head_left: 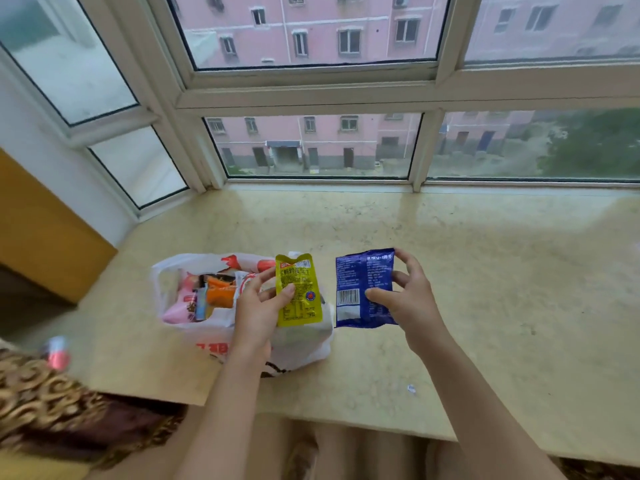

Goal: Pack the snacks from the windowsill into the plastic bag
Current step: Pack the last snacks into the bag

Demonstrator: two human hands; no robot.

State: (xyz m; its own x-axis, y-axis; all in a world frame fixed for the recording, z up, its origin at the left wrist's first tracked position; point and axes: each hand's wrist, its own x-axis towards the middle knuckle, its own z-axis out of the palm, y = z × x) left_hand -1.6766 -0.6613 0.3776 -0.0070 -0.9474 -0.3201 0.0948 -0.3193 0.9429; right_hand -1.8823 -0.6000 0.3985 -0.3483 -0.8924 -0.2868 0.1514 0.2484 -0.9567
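Note:
A white plastic bag with red print stands open on the marble windowsill, with several snack packs inside, pink and orange ones among them. My left hand holds a yellow snack pouch upright over the bag's right side. My right hand grips a blue snack packet just right of the bag, its back with a barcode facing me.
The window frame runs along the sill's far side. A wooden panel stands at left. A patterned brown cushion and a small pink item lie at lower left. A tiny scrap sits on the sill.

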